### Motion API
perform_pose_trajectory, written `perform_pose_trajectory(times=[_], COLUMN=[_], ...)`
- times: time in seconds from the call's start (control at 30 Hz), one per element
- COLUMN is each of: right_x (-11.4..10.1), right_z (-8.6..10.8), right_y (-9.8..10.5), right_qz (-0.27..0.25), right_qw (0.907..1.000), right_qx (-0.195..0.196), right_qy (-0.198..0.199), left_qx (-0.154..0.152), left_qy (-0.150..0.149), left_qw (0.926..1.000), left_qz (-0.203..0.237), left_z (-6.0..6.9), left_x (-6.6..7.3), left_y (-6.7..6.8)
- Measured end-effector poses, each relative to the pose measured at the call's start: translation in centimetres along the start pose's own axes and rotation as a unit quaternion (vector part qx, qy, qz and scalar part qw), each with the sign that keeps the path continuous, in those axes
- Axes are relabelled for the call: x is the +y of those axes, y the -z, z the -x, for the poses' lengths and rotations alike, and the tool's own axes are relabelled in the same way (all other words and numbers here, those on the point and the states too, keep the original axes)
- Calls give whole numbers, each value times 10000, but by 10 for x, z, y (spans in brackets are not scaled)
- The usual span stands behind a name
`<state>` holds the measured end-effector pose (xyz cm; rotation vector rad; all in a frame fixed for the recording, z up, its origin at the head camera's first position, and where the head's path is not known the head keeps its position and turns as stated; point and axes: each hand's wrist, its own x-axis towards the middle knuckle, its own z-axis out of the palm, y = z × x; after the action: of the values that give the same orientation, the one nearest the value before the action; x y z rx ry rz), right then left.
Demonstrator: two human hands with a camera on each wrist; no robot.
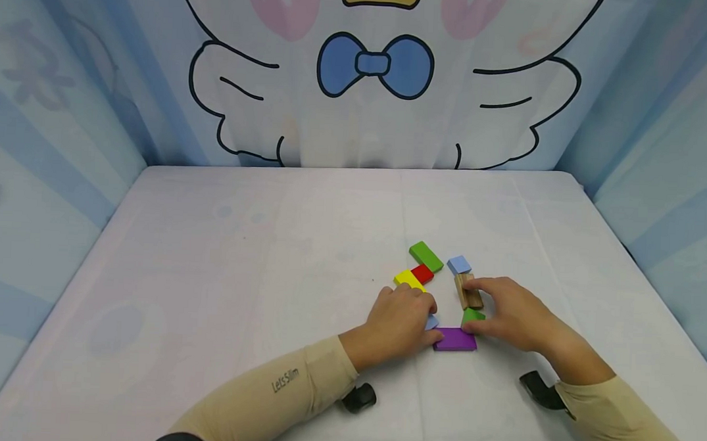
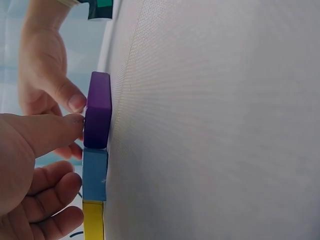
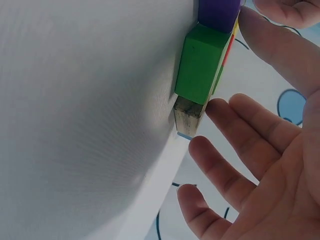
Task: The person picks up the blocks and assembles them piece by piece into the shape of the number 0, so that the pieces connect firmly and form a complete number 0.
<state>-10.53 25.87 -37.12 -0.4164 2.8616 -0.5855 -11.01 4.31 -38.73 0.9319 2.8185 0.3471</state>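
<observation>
Small coloured blocks lie in a ring on the table. My left hand (image 1: 398, 322) lies over the ring's left side, its thumb touching the purple block (image 1: 456, 340) at the front. Under its fingers, a blue block (image 2: 95, 175) is partly hidden in the head view, between the purple one and a yellow block (image 1: 409, 279). On the right side, my right hand (image 1: 512, 316) has its thumb by the corner where the purple block meets a green block (image 3: 201, 65). Its fingertips rest by a grooved wooden block (image 1: 473, 297). The fingers of both hands are loosely bent.
A red block (image 1: 423, 273) and a long green block (image 1: 426, 256) continue the ring at the back left. Behind the wooden block is a light blue block (image 1: 459, 264). The white-covered table (image 1: 239, 255) has printed curtains (image 1: 369, 129) around it.
</observation>
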Motion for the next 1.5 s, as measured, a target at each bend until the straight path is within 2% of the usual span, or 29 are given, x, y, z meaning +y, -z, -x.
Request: perform_pose_trajectory(times=[0.17,0.37,0.53,0.73,0.93,1.27,1.5], right_x=[-1,-1,-1,-3,-4,-4,-5], right_z=[0,0,-1,-2,-2,-1,-1], right_y=[0,0,0,0,0,1,1], right_qz=[29,75,114,178,181,213,229], right_qw=[10000,10000,9999,9997,9996,9994,9994], right_qx=[-2,-1,-4,-90,-117,-122,-109], right_qy=[-1,-39,-38,-141,-198,-240,-215], left_qx=[-101,-83,129,398,246,131,172], left_qy=[2,-179,75,584,1001,1162,1159], left_qw=[9997,9967,9945,9936,9933,9930,9930], left_qz=[204,794,1032,884,518,136,118], left_z=[-2,-5,-6,-10,-13,-19,-21], left_x=[-2,-13,-23,-35,-36,-34,-35], left_y=[1,6,14,18,17,12,10])
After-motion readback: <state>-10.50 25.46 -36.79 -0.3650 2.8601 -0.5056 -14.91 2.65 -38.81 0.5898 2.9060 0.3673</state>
